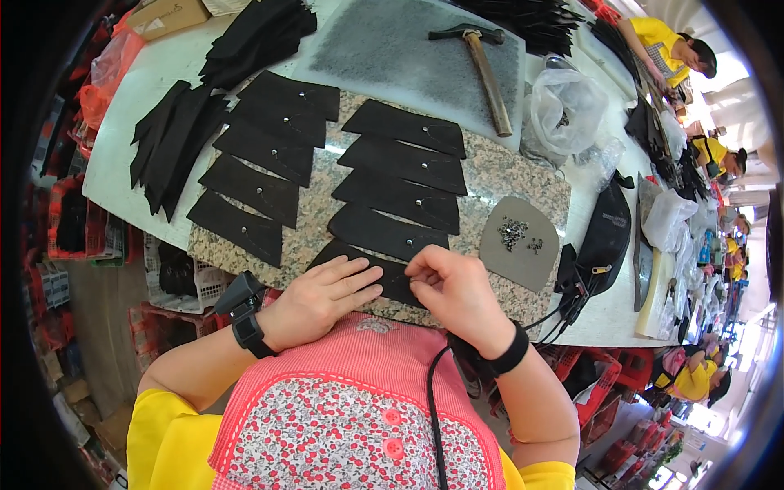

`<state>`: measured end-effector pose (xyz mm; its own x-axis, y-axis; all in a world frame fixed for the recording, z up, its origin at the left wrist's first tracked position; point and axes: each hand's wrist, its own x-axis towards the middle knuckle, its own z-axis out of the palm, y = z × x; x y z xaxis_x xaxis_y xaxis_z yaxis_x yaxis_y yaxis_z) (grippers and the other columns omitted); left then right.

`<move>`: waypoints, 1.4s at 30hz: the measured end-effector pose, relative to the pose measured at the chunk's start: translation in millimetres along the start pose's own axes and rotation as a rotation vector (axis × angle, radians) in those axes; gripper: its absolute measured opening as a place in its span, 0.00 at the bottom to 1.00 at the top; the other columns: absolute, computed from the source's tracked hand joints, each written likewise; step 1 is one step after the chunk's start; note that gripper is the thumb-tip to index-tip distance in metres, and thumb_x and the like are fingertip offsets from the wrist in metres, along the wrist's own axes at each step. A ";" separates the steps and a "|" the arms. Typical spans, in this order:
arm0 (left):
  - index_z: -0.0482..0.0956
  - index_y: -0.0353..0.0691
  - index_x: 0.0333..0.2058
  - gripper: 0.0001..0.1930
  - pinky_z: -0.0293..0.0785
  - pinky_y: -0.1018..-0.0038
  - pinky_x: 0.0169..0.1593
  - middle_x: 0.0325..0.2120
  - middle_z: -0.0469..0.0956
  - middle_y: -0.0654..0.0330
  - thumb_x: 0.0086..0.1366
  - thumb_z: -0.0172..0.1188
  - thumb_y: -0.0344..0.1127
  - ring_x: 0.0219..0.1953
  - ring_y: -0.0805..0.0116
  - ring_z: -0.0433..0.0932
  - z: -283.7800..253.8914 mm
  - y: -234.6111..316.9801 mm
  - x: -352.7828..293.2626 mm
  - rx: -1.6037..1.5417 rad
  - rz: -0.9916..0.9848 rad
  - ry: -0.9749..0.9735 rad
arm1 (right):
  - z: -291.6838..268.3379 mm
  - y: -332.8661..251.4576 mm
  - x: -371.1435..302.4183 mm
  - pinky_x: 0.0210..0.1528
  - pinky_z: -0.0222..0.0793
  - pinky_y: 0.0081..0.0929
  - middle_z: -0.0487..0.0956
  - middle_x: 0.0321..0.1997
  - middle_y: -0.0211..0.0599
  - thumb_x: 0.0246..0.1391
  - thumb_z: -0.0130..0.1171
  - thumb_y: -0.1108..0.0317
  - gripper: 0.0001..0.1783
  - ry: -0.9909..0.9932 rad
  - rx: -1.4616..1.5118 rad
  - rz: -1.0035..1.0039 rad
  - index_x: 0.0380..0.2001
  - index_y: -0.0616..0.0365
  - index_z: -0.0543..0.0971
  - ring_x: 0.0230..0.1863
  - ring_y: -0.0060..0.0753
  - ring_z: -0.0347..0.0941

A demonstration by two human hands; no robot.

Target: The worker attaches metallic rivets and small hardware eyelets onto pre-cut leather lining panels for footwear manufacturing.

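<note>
A black fabric-like piece (392, 282) lies at the near edge of a speckled stone slab (314, 212). My left hand (322, 298) rests flat on its left part, fingers stretched out. At its right end my right hand (453, 290) has thumb and forefinger pinched together; whatever is between them is hidden. Beyond are two columns of overlapping black pieces (400, 196), (249, 192), each showing a small shiny metal stud. To the right of my right hand, a grey rounded pad (514, 265) holds a scatter of small shiny studs (513, 233).
A hammer (487, 82) lies on a translucent board (367, 49) at the back. Stacks of black strips (175, 139) are at the left. A clear plastic bag (567, 114) and a black pouch (604, 237) stand at the right. Co-workers in yellow (657, 45) are farther right.
</note>
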<state>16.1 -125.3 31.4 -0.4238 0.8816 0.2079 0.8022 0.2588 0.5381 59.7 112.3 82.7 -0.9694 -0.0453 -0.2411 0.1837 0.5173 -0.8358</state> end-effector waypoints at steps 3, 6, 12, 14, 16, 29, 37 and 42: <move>0.76 0.43 0.53 0.23 0.63 0.58 0.65 0.58 0.71 0.57 0.56 0.58 0.29 0.62 0.57 0.68 0.4 -0.2 -3.0 -0.065 -0.034 -0.019 | 13.7 9.1 5.9 0.32 0.73 0.23 0.80 0.26 0.38 0.45 0.62 0.78 0.06 -0.018 -0.038 0.007 0.31 0.62 0.80 0.27 0.27 0.78; 0.75 0.43 0.54 0.23 0.62 0.57 0.65 0.59 0.70 0.56 0.57 0.58 0.29 0.63 0.57 0.67 1.0 -0.4 -4.6 -0.108 -0.048 -0.018 | 19.1 12.8 9.5 0.32 0.72 0.28 0.79 0.26 0.38 0.42 0.64 0.77 0.07 -0.014 -0.158 -0.094 0.29 0.60 0.83 0.28 0.35 0.78; 0.74 0.43 0.56 0.24 0.61 0.57 0.66 0.61 0.69 0.56 0.59 0.56 0.29 0.64 0.58 0.65 1.0 -3.7 -6.2 -0.119 -0.048 -0.054 | 21.6 14.4 10.5 0.33 0.72 0.30 0.77 0.26 0.39 0.40 0.66 0.76 0.06 -0.005 -0.137 -0.083 0.27 0.58 0.84 0.29 0.39 0.77; 0.74 0.43 0.56 0.24 0.60 0.57 0.66 0.61 0.68 0.56 0.59 0.56 0.28 0.65 0.58 0.64 0.5 -4.0 -5.8 -0.119 -0.052 -0.066 | 23.0 15.7 12.2 0.32 0.72 0.30 0.77 0.26 0.40 0.40 0.66 0.77 0.08 -0.003 -0.142 -0.110 0.28 0.60 0.83 0.29 0.38 0.77; 0.74 0.43 0.56 0.24 0.60 0.57 0.66 0.61 0.68 0.56 0.58 0.57 0.28 0.65 0.58 0.64 -0.2 -6.0 -3.9 -0.120 -0.041 -0.072 | 22.3 13.0 15.4 0.32 0.72 0.30 0.78 0.26 0.40 0.39 0.66 0.77 0.08 -0.003 -0.151 -0.069 0.28 0.61 0.82 0.28 0.37 0.78; 0.73 0.42 0.56 0.22 0.57 0.60 0.68 0.62 0.66 0.54 0.63 0.50 0.33 0.65 0.59 0.64 13.2 1.7 -8.0 0.000 -0.022 -0.020 | 11.8 -3.2 31.0 0.28 0.73 0.28 0.79 0.18 0.41 0.34 0.69 0.75 0.09 -0.156 -0.085 0.276 0.22 0.63 0.79 0.23 0.35 0.79; 0.72 0.47 0.56 0.22 0.56 0.60 0.67 0.64 0.63 0.55 0.63 0.49 0.35 0.65 0.59 0.62 13.3 3.8 -10.2 0.187 0.016 -0.063 | 10.6 -2.5 35.3 0.23 0.70 0.24 0.79 0.17 0.37 0.38 0.69 0.76 0.07 -0.253 -0.095 0.177 0.22 0.63 0.79 0.19 0.25 0.77; 0.70 0.53 0.58 0.23 0.61 0.59 0.63 0.63 0.63 0.57 0.63 0.48 0.35 0.63 0.58 0.63 9.6 7.4 -1.6 0.213 0.016 -0.108 | 10.6 -1.9 36.3 0.23 0.71 0.23 0.79 0.18 0.37 0.38 0.69 0.77 0.07 -0.252 -0.079 0.191 0.23 0.64 0.79 0.19 0.25 0.77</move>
<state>26.7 -121.0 27.2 -0.3725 0.9202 0.1202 0.8837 0.3122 0.3486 25.9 100.6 70.3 -0.8459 -0.1465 -0.5128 0.3357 0.6008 -0.7255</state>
